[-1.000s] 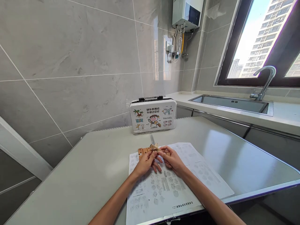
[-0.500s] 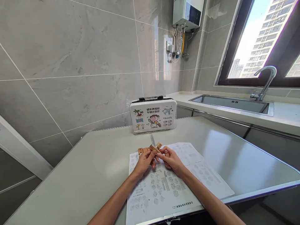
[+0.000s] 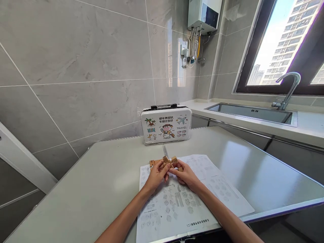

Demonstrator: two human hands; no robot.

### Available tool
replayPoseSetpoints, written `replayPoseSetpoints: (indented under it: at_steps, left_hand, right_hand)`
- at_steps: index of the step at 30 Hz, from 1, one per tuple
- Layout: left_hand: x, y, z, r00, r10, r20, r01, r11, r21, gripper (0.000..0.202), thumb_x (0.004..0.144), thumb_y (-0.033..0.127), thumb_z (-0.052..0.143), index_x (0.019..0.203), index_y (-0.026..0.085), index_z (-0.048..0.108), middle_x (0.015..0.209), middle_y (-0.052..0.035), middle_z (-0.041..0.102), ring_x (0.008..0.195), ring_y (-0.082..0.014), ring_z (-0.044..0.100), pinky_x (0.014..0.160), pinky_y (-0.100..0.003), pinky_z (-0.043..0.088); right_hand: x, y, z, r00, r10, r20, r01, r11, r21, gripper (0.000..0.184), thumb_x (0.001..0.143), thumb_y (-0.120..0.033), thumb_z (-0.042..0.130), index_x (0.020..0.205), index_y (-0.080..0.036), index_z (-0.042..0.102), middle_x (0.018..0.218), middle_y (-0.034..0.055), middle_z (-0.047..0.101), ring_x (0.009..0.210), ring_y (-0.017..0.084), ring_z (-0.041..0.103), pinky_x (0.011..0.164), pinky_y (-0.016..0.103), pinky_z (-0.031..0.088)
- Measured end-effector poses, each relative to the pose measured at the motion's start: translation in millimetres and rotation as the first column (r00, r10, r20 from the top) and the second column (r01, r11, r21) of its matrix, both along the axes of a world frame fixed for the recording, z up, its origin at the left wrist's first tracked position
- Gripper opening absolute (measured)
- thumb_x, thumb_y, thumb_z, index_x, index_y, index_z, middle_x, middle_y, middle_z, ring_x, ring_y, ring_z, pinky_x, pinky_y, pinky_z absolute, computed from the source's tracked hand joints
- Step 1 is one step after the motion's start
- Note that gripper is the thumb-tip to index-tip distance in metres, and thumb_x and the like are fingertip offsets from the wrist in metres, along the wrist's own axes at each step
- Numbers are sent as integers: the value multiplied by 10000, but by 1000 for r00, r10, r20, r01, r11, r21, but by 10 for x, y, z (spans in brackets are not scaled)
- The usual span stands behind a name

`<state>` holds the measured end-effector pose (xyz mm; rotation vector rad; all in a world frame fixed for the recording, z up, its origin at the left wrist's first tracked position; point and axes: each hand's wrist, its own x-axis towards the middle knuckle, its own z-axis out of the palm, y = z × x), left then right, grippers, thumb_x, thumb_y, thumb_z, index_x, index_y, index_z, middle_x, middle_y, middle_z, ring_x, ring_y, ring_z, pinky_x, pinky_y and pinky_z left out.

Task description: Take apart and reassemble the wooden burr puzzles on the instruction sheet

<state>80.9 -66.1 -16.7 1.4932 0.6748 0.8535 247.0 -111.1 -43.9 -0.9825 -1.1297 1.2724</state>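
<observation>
My left hand (image 3: 157, 173) and my right hand (image 3: 184, 173) meet over a printed instruction sheet (image 3: 177, 202) on a grey table (image 3: 96, 182). Both are closed, pinching small notched wooden puzzle pieces (image 3: 170, 161) held together between the fingertips. Just behind my left hand, more wooden pieces (image 3: 152, 163) lie on the sheet's far edge. Which hand holds which piece is hard to tell.
A white tin case (image 3: 165, 124) with cartoon travel pictures stands upright at the table's far edge against the tiled wall. To the right are a steel sink (image 3: 250, 112) with a tap (image 3: 288, 88), a window, and a wall-mounted water heater (image 3: 204, 15).
The wooden pieces in my fingers have been turned, from lying as a long bar to a more compact crossed shape. My hands drew slightly closer together; the view shifted a little.
</observation>
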Motion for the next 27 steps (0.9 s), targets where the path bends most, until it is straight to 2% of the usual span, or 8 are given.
replayPoseSetpoints:
  at_steps: [3, 7, 11, 14, 19, 23, 25, 27]
  left_hand:
    - [-9, 17, 21, 999, 37, 12, -37, 999, 24, 436, 908, 584, 687, 989, 160, 633, 665, 47, 538, 492, -63, 437, 495, -210, 374]
    - [-38, 67, 38, 994, 101, 32, -102, 995, 11, 467, 897, 587, 697, 1084, 160, 669, 667, 35, 563, 523, -78, 465, 521, -211, 398]
    - [-76, 102, 52, 993, 105, 60, -104, 994, -26, 472, 925, 604, 650, 1091, 164, 681, 806, -29, 668, 571, -92, 538, 560, -223, 450]
    - [-81, 107, 53, 995, 79, 59, -76, 996, -56, 470, 950, 614, 607, 1053, 163, 684, 757, -36, 666, 585, -110, 557, 561, -227, 457]
    - [-54, 99, 37, 992, 96, 80, -90, 993, -76, 450, 923, 620, 639, 898, 170, 657, 716, -20, 636, 559, -104, 524, 518, -221, 428]
    - [-50, 78, 49, 994, 93, 60, -87, 992, -96, 460, 922, 633, 630, 882, 176, 661, 660, -3, 613, 546, -103, 511, 534, -225, 425]
    - [-55, 67, 60, 994, 92, 52, -87, 992, -94, 460, 932, 634, 618, 891, 177, 664, 624, 9, 594, 532, -100, 496, 547, -226, 425]
    - [-61, 61, 69, 995, 89, 42, -85, 993, -86, 457, 941, 628, 611, 897, 177, 666, 618, 12, 589, 526, -96, 483, 558, -227, 424]
  right_hand:
    - [-4, -2, 0, 999, 33, -12, -33, 999, -27, 421, 790, -521, 831, 996, -230, 608, 716, -76, 561, 406, 35, 319, 347, 201, 244]
    - [9, -3, 41, 983, 20, -183, -36, 996, -87, 375, 816, -454, 795, 1057, -233, 613, 736, -61, 559, 466, 53, 322, 390, 196, 225]
    - [48, 26, 79, 919, -60, -389, 21, 994, -104, 235, 795, -292, 753, 985, -214, 637, 720, -44, 539, 555, 91, 395, 485, 219, 354]
    - [81, 75, 50, 855, -109, -507, 67, 993, -101, 214, 764, -226, 730, 965, -213, 658, 743, -30, 543, 616, 118, 458, 563, 250, 444]
    - [127, 139, -52, 824, -127, -552, 93, 992, -89, 277, 716, -161, 727, 978, -236, 679, 829, -6, 621, 724, 160, 595, 693, 312, 563]
    - [125, 130, -77, 815, -160, -557, 124, 987, -102, 328, 752, -182, 825, 1040, -234, 677, 1057, 67, 726, 1048, 241, 709, 921, 398, 606]
    - [121, 116, -72, 810, -142, -570, 122, 990, -73, 359, 779, -229, 863, 1077, -228, 663, 1180, 105, 736, 1223, 276, 673, 1006, 427, 589]
    - [124, 108, -66, 814, -107, -572, 107, 994, -33, 390, 802, -275, 879, 1115, -228, 651, 1249, 117, 734, 1309, 283, 631, 1052, 437, 575]
